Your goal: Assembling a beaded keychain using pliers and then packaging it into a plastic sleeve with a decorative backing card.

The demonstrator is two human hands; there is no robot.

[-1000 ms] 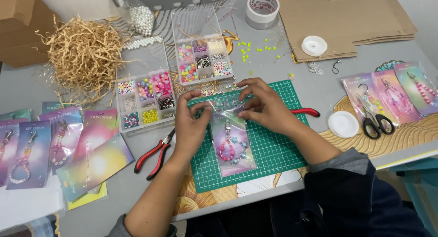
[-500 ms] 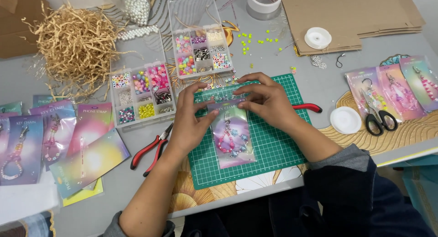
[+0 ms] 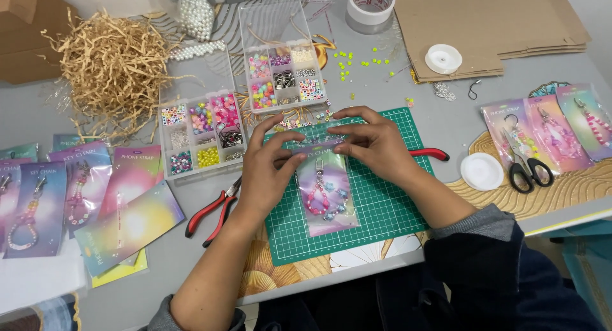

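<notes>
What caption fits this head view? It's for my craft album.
Both hands, left hand and right hand, press the top of a clear pouch holding a beaded strap on a green cutting mat.

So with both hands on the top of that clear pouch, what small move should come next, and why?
Probably run the fingertips along the top flap to press it flat. The left hand and right hand both pinch the top edge of the clear pouch, which lies on the green cutting mat with the beaded strap already inside.

bead boxes (image 3: 203, 135) crowding mat's (image 3: 382, 207) far edge, pliers (image 3: 213, 211) left, mat's near half free
</notes>
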